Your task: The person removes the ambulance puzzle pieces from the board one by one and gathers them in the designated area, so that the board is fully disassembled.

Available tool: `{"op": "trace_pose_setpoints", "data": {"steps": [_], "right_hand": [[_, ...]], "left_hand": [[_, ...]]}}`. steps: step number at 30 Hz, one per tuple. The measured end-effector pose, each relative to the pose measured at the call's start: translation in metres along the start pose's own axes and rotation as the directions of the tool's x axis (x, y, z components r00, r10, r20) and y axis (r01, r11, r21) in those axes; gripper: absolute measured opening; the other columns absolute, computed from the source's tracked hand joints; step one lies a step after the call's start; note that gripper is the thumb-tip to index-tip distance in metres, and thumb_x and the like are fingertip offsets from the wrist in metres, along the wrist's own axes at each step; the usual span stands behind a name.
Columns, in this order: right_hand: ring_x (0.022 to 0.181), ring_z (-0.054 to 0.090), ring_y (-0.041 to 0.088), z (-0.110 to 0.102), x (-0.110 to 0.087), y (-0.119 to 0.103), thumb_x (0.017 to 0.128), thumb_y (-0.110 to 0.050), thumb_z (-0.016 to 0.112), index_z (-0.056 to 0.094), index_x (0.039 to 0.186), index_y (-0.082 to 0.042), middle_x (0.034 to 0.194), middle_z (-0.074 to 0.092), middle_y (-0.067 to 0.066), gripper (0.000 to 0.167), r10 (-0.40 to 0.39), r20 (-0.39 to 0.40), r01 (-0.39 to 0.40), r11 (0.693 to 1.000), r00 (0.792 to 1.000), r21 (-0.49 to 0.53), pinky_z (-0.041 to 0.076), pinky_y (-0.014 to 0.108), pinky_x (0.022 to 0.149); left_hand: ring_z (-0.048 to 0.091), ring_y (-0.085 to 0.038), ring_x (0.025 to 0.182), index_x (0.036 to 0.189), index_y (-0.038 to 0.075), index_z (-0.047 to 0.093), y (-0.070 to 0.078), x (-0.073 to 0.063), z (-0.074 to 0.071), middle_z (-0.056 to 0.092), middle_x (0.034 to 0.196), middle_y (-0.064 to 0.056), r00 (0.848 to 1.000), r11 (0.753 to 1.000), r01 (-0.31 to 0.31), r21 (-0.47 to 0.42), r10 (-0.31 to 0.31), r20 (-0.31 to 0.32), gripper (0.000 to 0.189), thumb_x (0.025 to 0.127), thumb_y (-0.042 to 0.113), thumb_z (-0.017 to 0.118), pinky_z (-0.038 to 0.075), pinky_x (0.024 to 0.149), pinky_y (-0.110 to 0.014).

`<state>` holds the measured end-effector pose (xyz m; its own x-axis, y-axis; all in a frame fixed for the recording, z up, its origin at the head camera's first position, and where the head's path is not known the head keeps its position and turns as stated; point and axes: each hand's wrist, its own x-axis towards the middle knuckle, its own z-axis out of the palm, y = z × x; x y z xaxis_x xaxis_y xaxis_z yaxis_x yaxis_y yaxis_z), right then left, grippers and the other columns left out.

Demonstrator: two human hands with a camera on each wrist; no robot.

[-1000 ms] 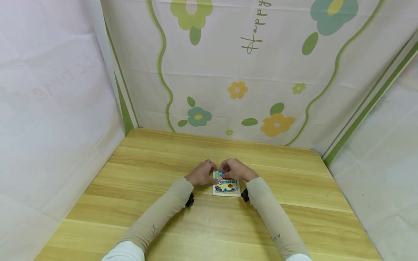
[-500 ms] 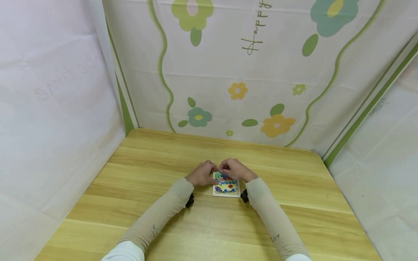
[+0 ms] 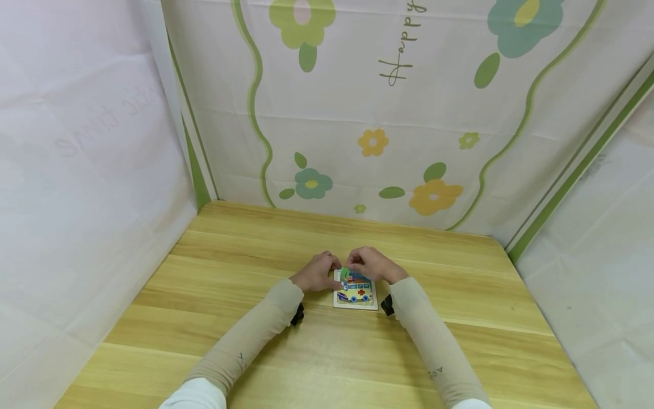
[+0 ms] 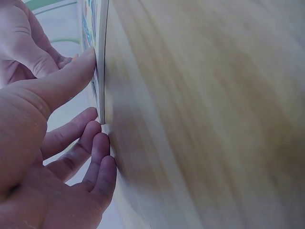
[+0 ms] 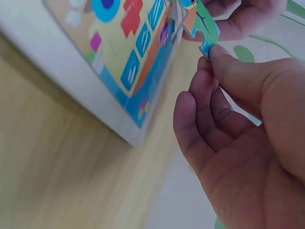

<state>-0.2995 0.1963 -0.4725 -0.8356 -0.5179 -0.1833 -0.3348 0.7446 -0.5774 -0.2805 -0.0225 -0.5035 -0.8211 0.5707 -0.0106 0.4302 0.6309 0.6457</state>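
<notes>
A jigsaw puzzle [image 3: 357, 293] in a white frame lies on the table, showing a yellow ambulance with a red cross. My left hand [image 3: 314, 274] holds it at the left side. In the left wrist view, the thumb [image 4: 78, 71] presses on the picture's face while the fingertips [image 4: 97, 126] sit at the frame's edge. Between thumb and fingers, my right hand [image 3: 372, 265] pinches a green, orange and blue puzzle piece [image 5: 208, 26]. That piece is tilted up over the puzzle's far left corner, its blue tab at my right fingertips.
The wooden table [image 3: 327, 352] stretches out on all sides of the puzzle. A flowered white cloth [image 3: 332, 113] hangs behind it, with white cloth walls [image 3: 76, 187] at left and right. Dark wrist cameras [image 3: 387, 305] sit under the sleeves.
My right hand has shifted slightly to the right, and the green piece has turned and tipped up at the far left corner. The left hand has stayed at the puzzle's side.
</notes>
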Motion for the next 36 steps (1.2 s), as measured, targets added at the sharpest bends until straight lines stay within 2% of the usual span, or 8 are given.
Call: {"op": "trace_pose_setpoints", "data": {"steps": [9, 19, 26, 36], "right_hand": [[0.086, 0.061, 0.015, -0.012, -0.013, 0.013, 0.108, -0.012, 0.061, 0.073, 0.103, -0.010, 0.099, 0.072, 0.006, 0.013, 0.014, -0.026, -0.014, 1.000, 1.000, 0.003, 0.053, 0.033, 0.081], [0.083, 0.056, 0.015, -0.025, -0.034, 0.040, 0.108, -0.010, 0.059, 0.073, 0.099, -0.009, 0.096, 0.071, 0.008, 0.016, 0.055, -0.046, -0.055, 0.998, 0.997, -0.004, 0.049, 0.033, 0.076], [0.081, 0.054, 0.014, -0.035, -0.050, 0.059, 0.108, -0.009, 0.060, 0.074, 0.101, -0.007, 0.095, 0.071, 0.006, 0.015, 0.071, -0.045, -0.073, 0.996, 0.996, -0.046, 0.047, 0.032, 0.076], [0.080, 0.054, 0.015, -0.039, -0.061, 0.070, 0.107, -0.007, 0.060, 0.074, 0.100, -0.005, 0.093, 0.071, 0.007, 0.016, 0.067, -0.045, -0.069, 0.996, 0.997, -0.062, 0.046, 0.033, 0.076]], "left_hand": [[0.057, -0.023, 0.108, 0.127, -0.002, 0.067, 0.001, 0.000, 0.001, 0.061, 0.120, -0.013, 1.000, 1.000, 0.008, 0.000, -0.008, -0.006, 0.049, 0.090, 0.023, 0.087, 0.051, 0.101, -0.042], [0.057, -0.024, 0.111, 0.128, -0.001, 0.066, 0.001, -0.001, 0.003, 0.061, 0.121, -0.012, 1.000, 1.000, 0.000, -0.008, 0.000, 0.004, 0.047, 0.091, 0.022, 0.085, 0.051, 0.103, -0.041], [0.056, -0.024, 0.111, 0.128, -0.002, 0.066, 0.002, -0.002, 0.002, 0.061, 0.122, -0.013, 1.000, 1.000, -0.001, -0.013, 0.001, 0.000, 0.047, 0.092, 0.021, 0.085, 0.051, 0.103, -0.043], [0.057, -0.025, 0.112, 0.128, -0.002, 0.066, 0.005, -0.005, 0.000, 0.061, 0.123, -0.013, 1.000, 1.000, 0.016, -0.013, -0.016, 0.001, 0.047, 0.092, 0.021, 0.085, 0.050, 0.104, -0.043]]}}
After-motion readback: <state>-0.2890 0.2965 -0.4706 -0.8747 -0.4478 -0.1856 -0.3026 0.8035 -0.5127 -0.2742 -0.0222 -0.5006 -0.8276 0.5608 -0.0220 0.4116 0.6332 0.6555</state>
